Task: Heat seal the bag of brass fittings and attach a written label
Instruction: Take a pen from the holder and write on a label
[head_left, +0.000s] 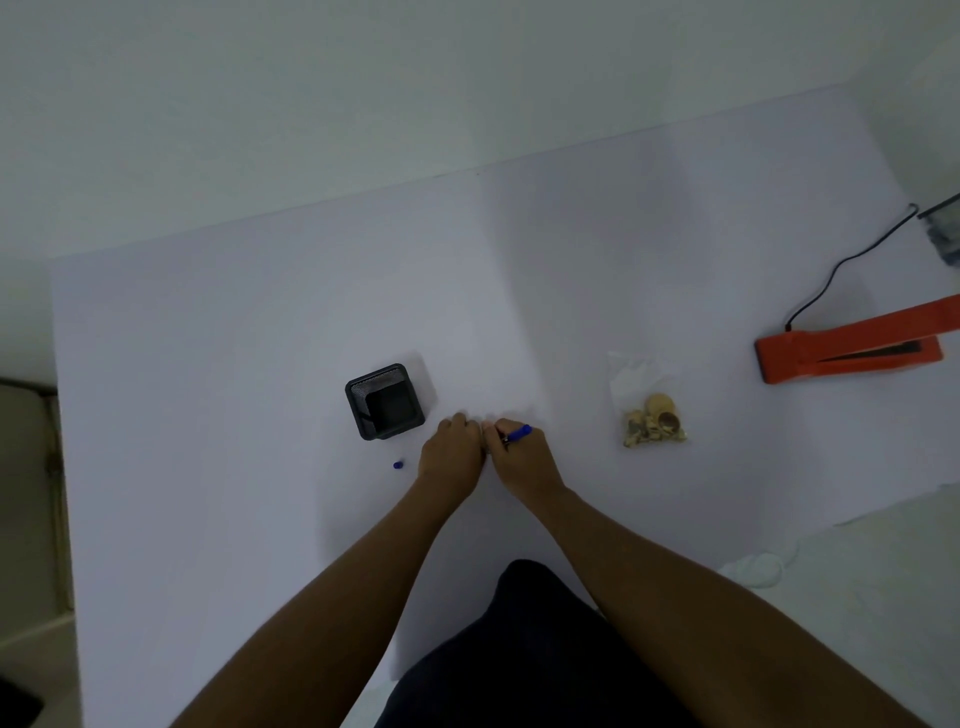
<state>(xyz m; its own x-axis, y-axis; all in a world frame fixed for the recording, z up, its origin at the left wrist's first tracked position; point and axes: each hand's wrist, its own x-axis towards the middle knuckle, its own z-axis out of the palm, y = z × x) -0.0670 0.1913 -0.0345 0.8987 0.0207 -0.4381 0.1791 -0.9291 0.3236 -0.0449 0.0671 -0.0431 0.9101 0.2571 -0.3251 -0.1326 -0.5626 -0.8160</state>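
Bag of brass fittings is sitting on the white bench, off to the right of both hands and well apart from them, with the orange heat sealer further right and a bit farther back. I can't tell from here whether the top is sealed.

Looks like the label-writing step to me. The right hand is pinching a blue pen, tip pointed down toward the spot between the hands. The left hand is curled up right beside it, probably pinning down the label, but the label itself is too white-on-white to make out, so I can't say for sure what it's holding.

Tips for this bit: keep the left hand firm on the label so it doesn't skid, write slowly, and let the ink dry before sticking it on.

Black mesh pen cup is just left of the hands, and the pen cap is lying near it.
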